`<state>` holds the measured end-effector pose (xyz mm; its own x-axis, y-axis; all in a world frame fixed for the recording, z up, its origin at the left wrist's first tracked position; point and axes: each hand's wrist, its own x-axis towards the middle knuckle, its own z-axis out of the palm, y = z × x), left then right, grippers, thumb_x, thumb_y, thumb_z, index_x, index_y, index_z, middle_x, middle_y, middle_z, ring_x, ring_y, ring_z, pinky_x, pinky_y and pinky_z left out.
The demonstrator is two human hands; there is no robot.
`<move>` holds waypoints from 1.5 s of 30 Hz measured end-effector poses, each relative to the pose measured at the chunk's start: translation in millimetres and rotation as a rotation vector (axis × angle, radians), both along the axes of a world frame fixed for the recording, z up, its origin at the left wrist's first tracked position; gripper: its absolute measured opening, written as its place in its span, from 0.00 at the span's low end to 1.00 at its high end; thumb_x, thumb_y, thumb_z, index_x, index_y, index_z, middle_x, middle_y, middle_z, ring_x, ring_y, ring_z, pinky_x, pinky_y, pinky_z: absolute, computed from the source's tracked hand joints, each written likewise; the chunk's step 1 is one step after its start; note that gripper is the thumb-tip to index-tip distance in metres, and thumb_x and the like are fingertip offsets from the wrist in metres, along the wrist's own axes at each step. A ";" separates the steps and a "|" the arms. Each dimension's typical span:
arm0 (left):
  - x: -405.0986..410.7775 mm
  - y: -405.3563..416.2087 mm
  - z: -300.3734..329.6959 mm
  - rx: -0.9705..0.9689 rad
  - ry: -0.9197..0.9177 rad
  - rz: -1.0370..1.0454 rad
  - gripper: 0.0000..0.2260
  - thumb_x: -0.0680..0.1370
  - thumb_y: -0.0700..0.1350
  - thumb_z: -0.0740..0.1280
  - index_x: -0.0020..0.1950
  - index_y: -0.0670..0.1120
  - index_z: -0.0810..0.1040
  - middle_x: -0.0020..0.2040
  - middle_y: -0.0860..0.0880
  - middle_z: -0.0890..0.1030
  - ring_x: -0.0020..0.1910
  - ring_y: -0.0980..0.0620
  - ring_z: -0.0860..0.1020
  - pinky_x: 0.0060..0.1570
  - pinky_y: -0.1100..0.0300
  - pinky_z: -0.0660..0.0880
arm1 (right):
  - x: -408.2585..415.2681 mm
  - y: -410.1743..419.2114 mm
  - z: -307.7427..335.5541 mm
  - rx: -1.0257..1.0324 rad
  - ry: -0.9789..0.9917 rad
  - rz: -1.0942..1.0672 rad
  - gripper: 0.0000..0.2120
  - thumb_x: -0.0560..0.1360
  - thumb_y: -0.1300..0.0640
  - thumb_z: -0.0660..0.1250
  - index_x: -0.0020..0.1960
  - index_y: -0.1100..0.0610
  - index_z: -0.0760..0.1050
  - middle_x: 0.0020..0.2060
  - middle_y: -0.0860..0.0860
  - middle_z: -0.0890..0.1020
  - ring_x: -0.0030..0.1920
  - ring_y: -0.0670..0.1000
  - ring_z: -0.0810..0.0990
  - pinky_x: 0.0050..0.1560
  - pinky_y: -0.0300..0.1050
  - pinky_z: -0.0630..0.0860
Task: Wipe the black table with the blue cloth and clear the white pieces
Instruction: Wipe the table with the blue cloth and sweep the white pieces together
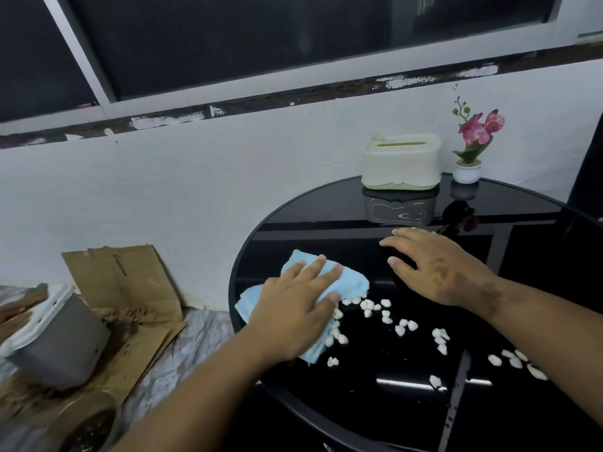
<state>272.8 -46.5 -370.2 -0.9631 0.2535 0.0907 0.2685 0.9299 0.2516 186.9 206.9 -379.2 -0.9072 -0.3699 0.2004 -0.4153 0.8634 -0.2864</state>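
Note:
A round glossy black table (pixel 326 216) fills the right half of the view. My left hand (pixel 293 308) lies flat on the folded blue cloth (pixel 350 282) near the table's left edge, fingers spread and pressing it down. Several small white pieces (pixel 385 313) are scattered to the right of the cloth, and some touch its lower edge. More white pieces (pixel 515 362) lie further right, near my right forearm. My right hand (pixel 437 269) rests flat on the table, palm down, fingers apart, holding nothing.
A pale tissue box (pixel 401 161) and a small white pot with a pink flower (pixel 470 158) stand at the table's far edge. On the floor to the left lie cardboard sheets (pixel 130 288), a grey tipped container (pixel 58 347) and a round pot (pixel 88 425).

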 end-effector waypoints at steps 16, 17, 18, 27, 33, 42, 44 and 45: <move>-63.7 -15.0 -1.6 0.006 0.049 0.162 0.21 0.82 0.58 0.53 0.76 0.61 0.61 0.79 0.57 0.59 0.77 0.46 0.55 0.70 0.44 0.56 | -4.3 -0.2 -1.0 0.001 -0.021 -0.004 0.22 0.81 0.42 0.54 0.74 0.42 0.65 0.76 0.44 0.63 0.77 0.48 0.57 0.77 0.51 0.49; -73.1 -16.1 -0.9 -0.011 0.053 0.151 0.21 0.82 0.58 0.53 0.76 0.61 0.62 0.78 0.57 0.59 0.76 0.45 0.56 0.69 0.44 0.57 | -4.4 0.0 -0.6 0.001 -0.021 -0.006 0.22 0.81 0.42 0.54 0.73 0.42 0.65 0.76 0.44 0.63 0.77 0.48 0.57 0.77 0.51 0.50; -81.0 -15.8 -0.1 -0.030 0.052 0.137 0.21 0.82 0.58 0.53 0.76 0.61 0.62 0.78 0.57 0.60 0.75 0.46 0.58 0.68 0.44 0.58 | -4.5 0.1 -0.1 0.002 -0.022 -0.006 0.21 0.81 0.42 0.54 0.73 0.42 0.65 0.76 0.44 0.63 0.77 0.47 0.58 0.77 0.51 0.50; -68.6 -12.4 -1.2 -0.118 0.098 -0.037 0.23 0.81 0.59 0.49 0.76 0.62 0.59 0.77 0.57 0.63 0.70 0.49 0.63 0.66 0.48 0.63 | -0.4 -0.9 1.4 0.004 -0.019 -0.004 0.21 0.81 0.43 0.55 0.73 0.42 0.65 0.75 0.44 0.64 0.76 0.47 0.59 0.77 0.51 0.51; -24.5 -7.0 1.0 -0.154 0.067 -0.151 0.23 0.81 0.59 0.47 0.77 0.65 0.52 0.79 0.57 0.57 0.68 0.51 0.60 0.65 0.50 0.59 | 1.8 -1.7 4.3 0.008 -0.003 -0.002 0.21 0.81 0.44 0.55 0.73 0.45 0.66 0.75 0.45 0.65 0.75 0.48 0.61 0.75 0.49 0.54; 23.3 17.8 0.4 -0.133 0.081 -0.123 0.23 0.82 0.58 0.47 0.77 0.64 0.49 0.80 0.54 0.54 0.68 0.50 0.58 0.66 0.51 0.56 | 0.6 -1.0 3.4 0.001 -0.020 0.004 0.21 0.81 0.44 0.55 0.73 0.44 0.66 0.75 0.46 0.65 0.76 0.48 0.60 0.76 0.51 0.53; 33.9 31.8 0.3 -0.135 0.101 -0.055 0.24 0.82 0.57 0.47 0.78 0.62 0.49 0.80 0.53 0.53 0.67 0.49 0.59 0.65 0.51 0.57 | -1.2 -0.5 2.8 -0.006 -0.026 0.004 0.21 0.81 0.43 0.55 0.73 0.43 0.66 0.75 0.46 0.65 0.76 0.48 0.61 0.77 0.52 0.54; 39.4 40.4 -0.2 -0.137 0.107 -0.016 0.24 0.82 0.57 0.47 0.78 0.61 0.49 0.80 0.52 0.53 0.67 0.48 0.59 0.64 0.50 0.57 | -1.9 -0.1 2.4 -0.008 -0.025 0.003 0.21 0.80 0.43 0.56 0.73 0.43 0.67 0.75 0.46 0.65 0.76 0.48 0.61 0.77 0.52 0.55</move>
<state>312.2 -6.2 -370.4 -0.9457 0.2853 0.1555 0.3014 0.9491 0.0919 185.0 206.8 -376.8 -0.9107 -0.3714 0.1810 -0.4109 0.8596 -0.3037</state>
